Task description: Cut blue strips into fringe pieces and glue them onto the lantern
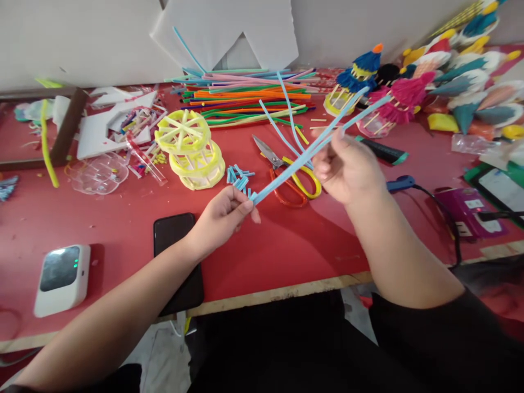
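Observation:
A small bundle of light blue pipe cleaners (282, 175) slants across the middle, its far ends fanned out. My left hand (221, 219) pinches the near ends between thumb and fingers. Farther up the bundle, my right hand (352, 166) has its fingers curled around the stems. Beneath the bundle lie scissors (267, 152) with one red and one yellow handle, partly covered by the stems. Just beyond my left hand is a pile of short cut light blue pieces (238, 177). A round yellow two-tier frame (183, 132) of pipe cleaners and sticks stands behind it.
Long coloured pipe cleaners (241, 95) are heaped at the back. Blue (360, 71) and pink (403, 98) crafted figures stand at the back right. A black phone (180, 284) and white device (63, 278) lie in front. A cutter (385, 150) and glue gun (400, 183) lie right.

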Tool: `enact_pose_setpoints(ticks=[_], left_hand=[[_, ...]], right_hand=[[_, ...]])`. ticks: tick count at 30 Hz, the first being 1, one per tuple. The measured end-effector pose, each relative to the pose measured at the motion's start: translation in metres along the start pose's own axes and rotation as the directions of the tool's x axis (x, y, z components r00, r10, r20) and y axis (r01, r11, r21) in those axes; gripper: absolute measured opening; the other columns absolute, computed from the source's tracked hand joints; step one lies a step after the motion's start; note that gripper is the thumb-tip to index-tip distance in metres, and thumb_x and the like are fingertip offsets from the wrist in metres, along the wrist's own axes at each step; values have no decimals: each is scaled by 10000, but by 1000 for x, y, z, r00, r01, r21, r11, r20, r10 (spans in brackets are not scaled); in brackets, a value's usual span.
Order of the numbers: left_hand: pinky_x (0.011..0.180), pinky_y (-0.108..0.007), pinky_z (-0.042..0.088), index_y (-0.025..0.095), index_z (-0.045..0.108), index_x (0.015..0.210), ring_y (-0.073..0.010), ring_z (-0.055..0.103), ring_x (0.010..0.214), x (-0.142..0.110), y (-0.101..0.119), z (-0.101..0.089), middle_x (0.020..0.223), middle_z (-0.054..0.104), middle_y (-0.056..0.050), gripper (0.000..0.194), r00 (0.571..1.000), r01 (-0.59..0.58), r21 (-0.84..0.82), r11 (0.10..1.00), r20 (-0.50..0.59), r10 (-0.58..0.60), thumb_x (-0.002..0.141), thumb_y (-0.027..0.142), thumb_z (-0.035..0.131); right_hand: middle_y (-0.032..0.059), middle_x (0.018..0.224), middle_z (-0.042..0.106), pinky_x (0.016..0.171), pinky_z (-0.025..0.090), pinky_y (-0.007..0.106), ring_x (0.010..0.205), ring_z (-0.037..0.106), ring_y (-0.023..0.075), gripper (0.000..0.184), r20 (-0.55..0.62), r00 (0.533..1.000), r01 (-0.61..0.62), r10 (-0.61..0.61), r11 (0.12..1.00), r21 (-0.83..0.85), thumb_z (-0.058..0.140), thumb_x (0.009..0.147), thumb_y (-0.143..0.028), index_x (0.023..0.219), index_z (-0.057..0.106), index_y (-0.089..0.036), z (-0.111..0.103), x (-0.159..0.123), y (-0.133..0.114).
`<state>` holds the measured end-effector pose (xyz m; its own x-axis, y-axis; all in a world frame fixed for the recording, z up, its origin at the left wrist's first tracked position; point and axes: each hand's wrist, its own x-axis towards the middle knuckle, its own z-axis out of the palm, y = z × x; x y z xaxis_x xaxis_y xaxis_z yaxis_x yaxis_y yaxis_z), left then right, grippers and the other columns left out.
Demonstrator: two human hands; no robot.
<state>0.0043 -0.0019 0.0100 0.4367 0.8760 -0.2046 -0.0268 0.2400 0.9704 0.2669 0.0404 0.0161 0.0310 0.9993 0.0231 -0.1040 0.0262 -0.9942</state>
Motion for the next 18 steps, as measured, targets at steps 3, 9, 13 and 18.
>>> enact_pose_setpoints(ticks=[3,9,13,18], left_hand=[[465,-200,226,199,489,822,-35,326,473,3,3,-2,748,697,23,340,997,66,-231,971,-31,-75,866,347,793],[444,-179,223,193,513,824,-35,335,476,4,4,-2,727,715,8,371,979,193,-215,957,113,-172,845,376,835],[443,-189,257,203,506,841,-48,380,481,4,2,-1,745,745,-10,348,990,120,-118,986,82,-111,889,396,792],[478,-205,349,210,487,869,-57,421,481,2,-1,0,718,740,-4,296,998,23,4,1000,63,-23,930,354,738]], right_hand=[[-63,602,552,412,379,254,466,473,87,540,195,976,-111,99,993,50,905,679,-671,759,587,-241,30,-15,9],[-24,614,699,430,504,239,500,602,109,384,372,917,-181,147,982,58,920,738,-529,844,742,-205,64,-38,21],[-4,612,712,461,562,226,552,678,126,386,347,921,-225,176,969,106,905,756,-543,805,763,-187,63,-34,27],[-2,626,732,454,592,205,513,701,120,417,275,928,-305,250,935,179,975,644,-526,742,782,-170,58,-31,28]])
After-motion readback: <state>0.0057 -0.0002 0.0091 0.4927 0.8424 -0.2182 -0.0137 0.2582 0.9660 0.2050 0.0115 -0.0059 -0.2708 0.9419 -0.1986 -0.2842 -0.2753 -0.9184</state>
